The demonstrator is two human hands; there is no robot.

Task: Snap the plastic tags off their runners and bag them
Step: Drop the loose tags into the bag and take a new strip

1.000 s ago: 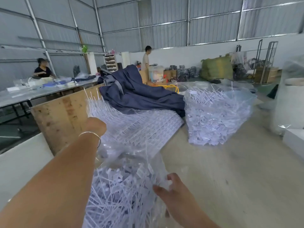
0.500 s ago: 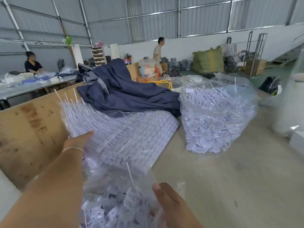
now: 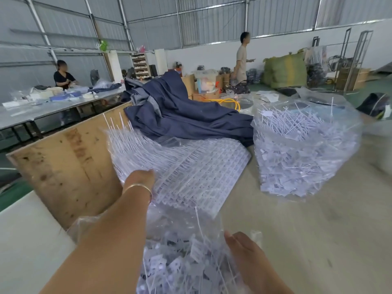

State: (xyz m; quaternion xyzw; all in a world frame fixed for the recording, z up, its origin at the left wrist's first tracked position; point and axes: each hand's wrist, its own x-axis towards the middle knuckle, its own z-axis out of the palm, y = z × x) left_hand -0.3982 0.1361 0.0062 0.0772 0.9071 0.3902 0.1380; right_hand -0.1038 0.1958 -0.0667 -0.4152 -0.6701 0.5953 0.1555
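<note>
Left hand point(image 3: 139, 179) reaching into tag runners point(image 3: 191, 166), right hand point(image 3: 244, 249) holding bag point(image 3: 182, 262)

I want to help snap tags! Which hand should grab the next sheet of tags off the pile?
Probably the left hand. It already reaches onto the stack of clear plastic tag sheets on runners. The right hand is at the near clear plastic bag of loose white tags, seemingly holding its edge.

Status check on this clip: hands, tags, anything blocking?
Left hand reaching into the stacked tag runners, grip hidden. Right hand holds the near bag of loose tags. Nothing in the way.
</note>
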